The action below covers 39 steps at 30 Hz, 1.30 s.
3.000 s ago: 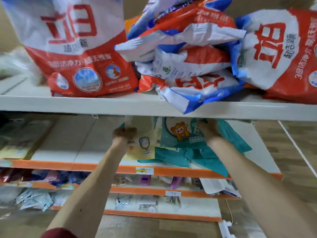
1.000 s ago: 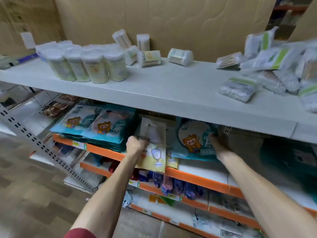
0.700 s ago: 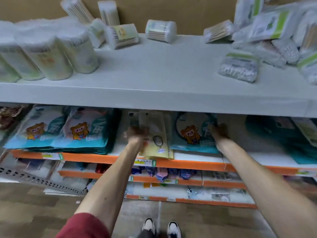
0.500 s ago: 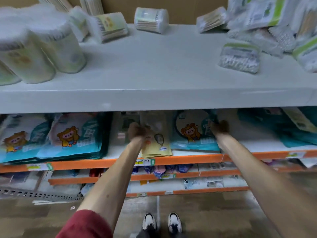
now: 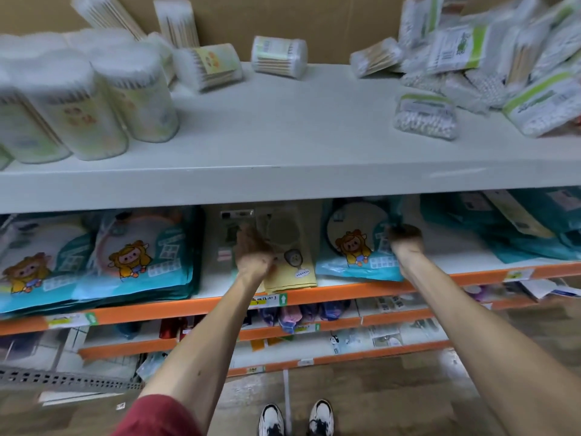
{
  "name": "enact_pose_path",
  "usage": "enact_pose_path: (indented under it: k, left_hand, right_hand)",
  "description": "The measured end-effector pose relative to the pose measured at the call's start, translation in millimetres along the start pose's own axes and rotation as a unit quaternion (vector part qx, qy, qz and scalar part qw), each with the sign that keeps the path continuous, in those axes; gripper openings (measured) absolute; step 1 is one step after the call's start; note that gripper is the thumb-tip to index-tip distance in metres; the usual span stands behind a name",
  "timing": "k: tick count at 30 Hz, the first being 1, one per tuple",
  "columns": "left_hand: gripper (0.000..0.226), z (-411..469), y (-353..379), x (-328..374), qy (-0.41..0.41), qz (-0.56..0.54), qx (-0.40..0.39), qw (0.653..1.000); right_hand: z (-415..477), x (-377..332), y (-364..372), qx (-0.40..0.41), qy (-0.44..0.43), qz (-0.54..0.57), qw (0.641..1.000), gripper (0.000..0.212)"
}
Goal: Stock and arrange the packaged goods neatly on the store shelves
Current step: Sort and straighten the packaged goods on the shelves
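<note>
Since these are flat, soft pouches with thin film fronts, they should weigh little and bend easily. I judge they are best taken by a side edge or pushed flat with the palm, not pinched in the middle, where the slick film could crease or slide. The yellow packet (image 5: 292, 269) lies flat on the middle shelf (image 5: 345, 293), its lower end reaching the orange front lip. Just to its right lies the teal packet (image 5: 352, 247) with the cartoon bear, the two touching or very nearly so. The left hand (image 5: 253, 254) rests at the left edge of the yellow packet, partly over a clear packet (image 5: 224, 243) beside it. Blur hides whether its fingers press flat or pinch the edge, so I cannot tell its grip. The right hand (image 5: 405, 242) is at the right edge of the teal packet, its fingers seemingly curled over that edge in a hold. Both hands are well apart, with the two packets between them. Further left on the same shelf sits a stack of teal packets (image 5: 141, 256), apart from the yellow one. A likely next move is to nudge both packets back and square, with light, even pressure, since glossy wrappers slip over each other.
</note>
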State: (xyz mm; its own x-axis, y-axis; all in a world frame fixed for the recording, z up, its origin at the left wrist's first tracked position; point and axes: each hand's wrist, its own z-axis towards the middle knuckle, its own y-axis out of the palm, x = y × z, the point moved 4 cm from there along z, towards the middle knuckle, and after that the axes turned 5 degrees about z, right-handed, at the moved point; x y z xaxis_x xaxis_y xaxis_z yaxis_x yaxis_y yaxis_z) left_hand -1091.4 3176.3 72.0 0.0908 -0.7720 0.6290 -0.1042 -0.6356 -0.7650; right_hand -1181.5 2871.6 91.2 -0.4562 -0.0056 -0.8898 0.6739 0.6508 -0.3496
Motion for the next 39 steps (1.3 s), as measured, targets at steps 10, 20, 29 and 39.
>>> enact_pose_path:
  k: [10, 20, 29, 39]
  left_hand:
    - [0.058, -26.8, -56.4, 13.2, 0.225, 0.180, 0.033, 0.957]
    - [0.054, -114.3, -101.9, 11.2, 0.325, 0.278, 0.159, 0.890]
    - [0.074, -197.4, -113.9, -72.5, 0.279, 0.345, 0.128, 0.887]
    - [0.070, -232.5, -184.4, -132.4, 0.196, 0.361, 0.143, 0.900]
  right_hand:
    - [-54.8, -30.7, -14.6, 0.005, -0.034, 0.034, 0.999, 0.009]
    - [-124.6, -22.4, -38.1, -0.072, -0.042, 0.109, 0.991, 0.009]
    - [-201.4, 44.9, -35.1, -0.108, -0.020, 0.101, 0.989, 0.009]
    - [-261.8, 24.6, 5.2, -0.157, -0.038, 0.089, 0.983, 0.010]
